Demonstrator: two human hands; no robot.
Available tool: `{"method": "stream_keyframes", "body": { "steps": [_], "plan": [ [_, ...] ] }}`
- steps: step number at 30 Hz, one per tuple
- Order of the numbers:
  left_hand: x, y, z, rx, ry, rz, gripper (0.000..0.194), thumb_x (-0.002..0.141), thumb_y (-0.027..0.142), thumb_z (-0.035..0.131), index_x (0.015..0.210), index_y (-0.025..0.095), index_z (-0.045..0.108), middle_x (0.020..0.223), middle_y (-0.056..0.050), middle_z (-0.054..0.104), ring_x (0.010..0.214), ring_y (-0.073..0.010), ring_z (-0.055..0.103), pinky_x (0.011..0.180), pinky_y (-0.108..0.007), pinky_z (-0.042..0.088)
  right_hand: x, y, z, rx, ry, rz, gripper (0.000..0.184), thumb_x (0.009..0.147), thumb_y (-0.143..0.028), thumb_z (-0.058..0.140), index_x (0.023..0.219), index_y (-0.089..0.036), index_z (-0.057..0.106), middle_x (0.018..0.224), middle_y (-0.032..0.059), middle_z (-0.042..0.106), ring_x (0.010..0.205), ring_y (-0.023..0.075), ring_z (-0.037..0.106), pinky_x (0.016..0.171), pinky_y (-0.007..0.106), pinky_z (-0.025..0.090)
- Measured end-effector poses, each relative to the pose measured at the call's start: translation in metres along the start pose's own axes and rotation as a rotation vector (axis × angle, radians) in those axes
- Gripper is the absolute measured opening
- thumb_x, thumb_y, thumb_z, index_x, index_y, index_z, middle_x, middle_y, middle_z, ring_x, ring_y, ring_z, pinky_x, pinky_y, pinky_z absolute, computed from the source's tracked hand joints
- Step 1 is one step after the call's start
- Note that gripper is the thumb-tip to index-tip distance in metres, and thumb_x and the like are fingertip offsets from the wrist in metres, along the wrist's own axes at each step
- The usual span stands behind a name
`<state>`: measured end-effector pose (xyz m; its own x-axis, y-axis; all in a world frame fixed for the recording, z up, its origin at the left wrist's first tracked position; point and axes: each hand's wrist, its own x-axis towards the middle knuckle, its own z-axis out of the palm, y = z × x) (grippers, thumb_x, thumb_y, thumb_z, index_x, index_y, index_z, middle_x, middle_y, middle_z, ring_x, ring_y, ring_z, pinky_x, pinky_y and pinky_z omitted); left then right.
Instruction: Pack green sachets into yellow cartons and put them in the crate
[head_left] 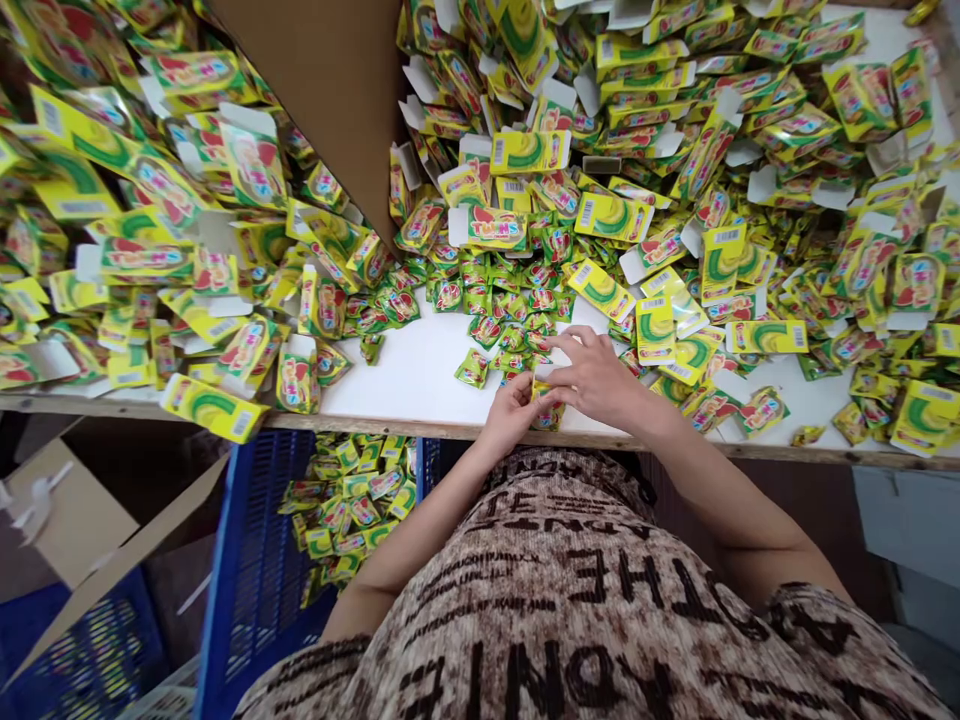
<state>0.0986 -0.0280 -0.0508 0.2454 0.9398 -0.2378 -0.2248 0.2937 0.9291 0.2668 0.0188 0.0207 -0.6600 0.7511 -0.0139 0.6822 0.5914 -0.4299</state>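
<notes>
My left hand (513, 408) is closed on a small candy box (548, 415), yellow and green, near the front edge of the table. Over the top of that box is my right hand (594, 378), its thumb and a finger at the box's upper end and its other fingers spread apart. The box is partly hidden by my fingers. Just beyond my hands lie several small green candy packets (486, 330). One loose packet (472, 368) sits to the left of my fingers on the white tabletop (405, 372).
Heaps of candy boxes (495, 228) cover the table's back and both sides, many with raised white flaps. A cardboard panel (330, 90) slants between heaps. Below the wooden edge (375, 425), a blue crate (244, 560) holds boxes. An opened carton (75, 500) stands at lower left.
</notes>
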Motion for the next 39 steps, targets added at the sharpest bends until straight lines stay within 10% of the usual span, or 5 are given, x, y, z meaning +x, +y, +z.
{"method": "stream_keyframes", "body": {
  "steps": [5,8,15,25,39],
  "plan": [
    [-0.003,0.001,-0.001,0.073,0.005,-0.002,0.032,0.071,0.042,0.079,0.084,0.015,0.067,0.075,0.001,0.063,0.070,-0.0123,0.052,0.067,-0.023,0.042,-0.008,0.004,0.017,0.217,-0.102,-0.003,0.031,0.078,-0.054,0.071,0.081,-0.025,0.078,0.136,0.0104,0.056,0.131,0.0370,0.037,0.099,0.058,0.036],
    [-0.006,0.003,-0.001,0.052,0.016,-0.011,0.032,0.076,0.047,0.073,0.084,0.016,0.069,0.078,0.000,0.066,0.075,-0.0143,0.055,0.072,-0.025,0.044,-0.019,0.008,0.024,0.482,0.116,0.102,0.026,0.083,-0.049,0.069,0.092,-0.026,0.078,0.126,0.0100,0.063,0.122,0.0302,0.050,0.099,0.051,0.042],
    [-0.007,0.020,-0.005,-0.205,-0.032,-0.238,0.023,0.072,0.030,0.075,0.091,0.016,0.075,0.088,-0.003,0.073,0.083,-0.0155,0.063,0.082,-0.026,0.046,-0.041,-0.009,0.048,1.266,0.265,0.616,0.029,0.074,-0.041,0.074,0.093,-0.019,0.073,0.062,-0.0028,0.060,0.045,0.0080,0.046,0.044,0.023,0.039],
    [0.008,0.010,-0.006,0.055,0.248,0.020,0.025,0.072,0.033,0.078,0.094,0.019,0.078,0.095,-0.005,0.077,0.088,-0.0182,0.068,0.087,-0.032,0.052,-0.017,-0.002,0.058,1.185,0.504,0.579,0.026,0.074,-0.044,0.074,0.086,-0.022,0.080,0.083,0.0042,0.072,0.059,0.0122,0.058,0.047,0.025,0.050],
    [0.005,0.015,-0.011,0.365,0.060,0.362,0.014,0.079,0.033,0.075,0.085,0.021,0.078,0.090,-0.008,0.076,0.086,-0.0195,0.069,0.083,-0.035,0.054,-0.040,-0.005,0.062,1.007,0.536,0.473,0.019,0.075,-0.040,0.078,0.090,-0.028,0.079,0.089,0.0051,0.074,0.080,0.0182,0.068,0.071,0.032,0.059]
  ]
}}
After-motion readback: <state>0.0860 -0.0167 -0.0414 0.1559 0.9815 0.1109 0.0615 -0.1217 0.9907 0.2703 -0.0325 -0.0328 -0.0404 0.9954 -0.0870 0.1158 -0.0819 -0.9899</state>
